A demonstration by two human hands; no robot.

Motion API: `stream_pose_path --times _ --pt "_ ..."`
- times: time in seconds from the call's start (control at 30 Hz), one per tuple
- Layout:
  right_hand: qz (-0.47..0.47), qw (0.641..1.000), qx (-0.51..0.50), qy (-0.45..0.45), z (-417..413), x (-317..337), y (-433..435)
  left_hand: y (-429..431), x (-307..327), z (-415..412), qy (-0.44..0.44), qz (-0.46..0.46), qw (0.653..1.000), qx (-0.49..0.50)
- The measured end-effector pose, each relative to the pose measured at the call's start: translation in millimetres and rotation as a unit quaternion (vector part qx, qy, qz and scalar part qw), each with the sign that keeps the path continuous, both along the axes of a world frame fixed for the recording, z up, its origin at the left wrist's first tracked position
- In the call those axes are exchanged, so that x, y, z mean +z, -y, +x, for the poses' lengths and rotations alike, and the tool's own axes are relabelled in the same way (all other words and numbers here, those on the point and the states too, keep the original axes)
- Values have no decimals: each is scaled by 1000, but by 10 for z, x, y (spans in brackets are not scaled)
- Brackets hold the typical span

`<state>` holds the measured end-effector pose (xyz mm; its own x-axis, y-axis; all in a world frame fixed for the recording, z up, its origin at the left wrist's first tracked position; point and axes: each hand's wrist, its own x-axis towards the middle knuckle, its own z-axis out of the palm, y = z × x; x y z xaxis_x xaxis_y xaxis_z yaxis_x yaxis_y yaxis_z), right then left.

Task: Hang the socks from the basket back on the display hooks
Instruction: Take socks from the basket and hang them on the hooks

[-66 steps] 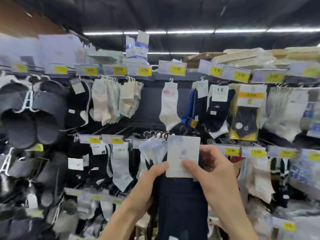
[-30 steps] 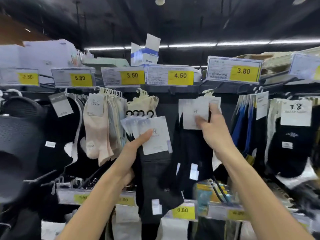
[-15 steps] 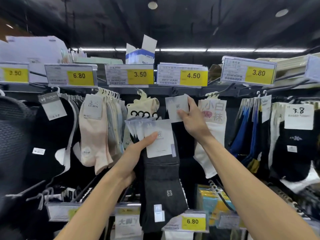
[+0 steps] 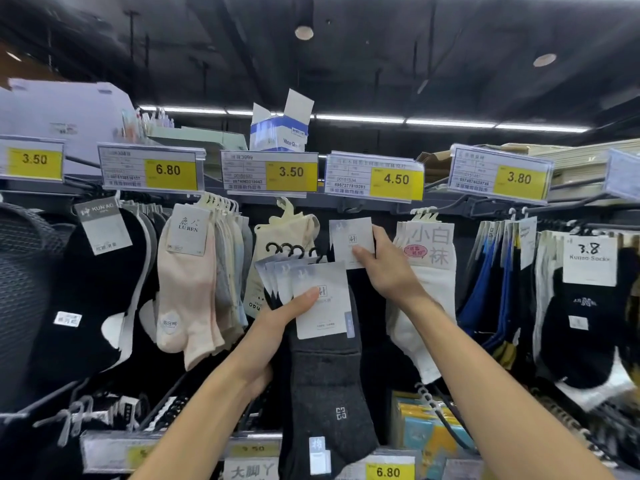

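Facing a shop sock rack (image 4: 346, 202) under a dark ceiling (image 4: 381, 46) lit by a strip light (image 4: 360, 118). Price tags run along the top rail, reading from the left 3.50 (image 4: 34, 160), 6.80 (image 4: 168, 169), 3.50 (image 4: 291, 172), 4.50 (image 4: 396, 179) and 3.80 (image 4: 518, 177). An open blue-and-white box (image 4: 278, 133) stands on the shelf above them. Below hang, left to right, black socks (image 4: 97, 306), pink socks (image 4: 187, 289), a cream pair (image 4: 287, 233), white socks (image 4: 433, 292) and blue socks (image 4: 485, 289). A lower row of tags shows along the bottom edge.

The left hand (image 4: 277, 327) holds a bundle (image 4: 325, 382) of dark grey socks low at centre, in front of the rack; the thumb presses the front card and the fingers curl behind. The cards (image 4: 323, 306) are white, shading to grey-blue at the top, and fan out to the left. Each is topped by a black plastic hanger (image 4: 287, 249). The front sock is charcoal, with a small white square logo near the ankle and a white sticker near the toe.

The right hand (image 4: 388, 268) pinches a single pair (image 4: 350, 237) by its card — thumb on the face, fingers behind — held high just under the 4.50 tag, between the cream pair and the white socks. This card matches those of the bundle. The sock beneath it is dark and merges with the shadow. Whether its hanger sits on a display hook cannot be told.
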<state>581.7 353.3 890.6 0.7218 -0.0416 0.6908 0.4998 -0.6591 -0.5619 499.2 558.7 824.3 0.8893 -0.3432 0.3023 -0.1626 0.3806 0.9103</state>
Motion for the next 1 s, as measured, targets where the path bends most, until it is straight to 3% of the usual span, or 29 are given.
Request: stream_pose_path --times 0.2,0.33,0.43,0.5,0.57,0.8,1.0 --pt "-31 999 -13 -13 -121 -95 3 -21 -28 19 6 -22 1000 0" --pt "-17 995 -69 65 -426 -211 -100 -29 -56 62 16 -49 999 13" --pt "36 989 30 138 -786 -334 -192 -11 -62 81 44 -63 997 23" --pt "43 986 133 87 -980 -384 -283 12 -52 79 75 -58 995 28" --pt "25 983 173 52 -1034 -431 -341 23 -48 80 81 -52 995 27" --pt "115 975 173 77 -919 -457 -200 -13 -86 119 68 -34 997 -18" --pt "117 968 220 26 -908 -464 -176 26 -89 192 111 -24 993 40"
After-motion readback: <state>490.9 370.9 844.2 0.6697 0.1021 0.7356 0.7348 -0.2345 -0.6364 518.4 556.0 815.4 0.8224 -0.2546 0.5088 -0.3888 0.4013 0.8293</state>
